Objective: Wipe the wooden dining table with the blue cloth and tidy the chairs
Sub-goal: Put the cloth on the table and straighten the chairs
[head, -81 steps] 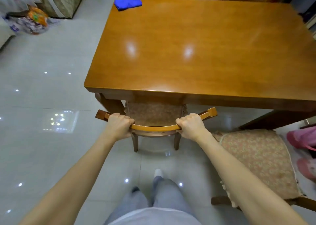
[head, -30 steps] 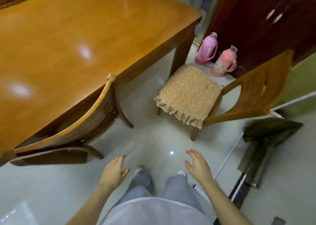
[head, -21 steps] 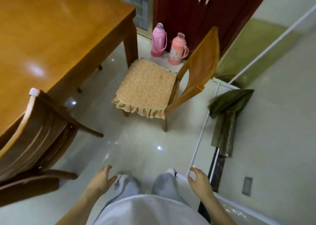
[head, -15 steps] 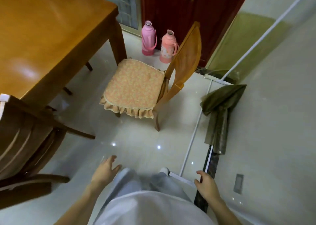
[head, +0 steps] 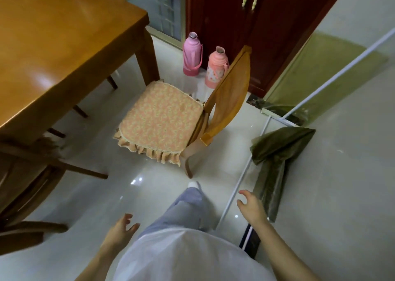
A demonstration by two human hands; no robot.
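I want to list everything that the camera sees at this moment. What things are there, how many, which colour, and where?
table: one, orange-brown wood, upper left
cushioned chair: one, light wood with peach cushion, centre, beside the table leg
second chair: one, brown wood, lower left, beside the table
cabinet: one, dark red, top centre
flasks: two, pink and salmon, before the cabinet
cloth: one, olive green, right
trousers: one pair, grey, bottom centre
left grip: bare, open, empty
right grip: bare, open, empty
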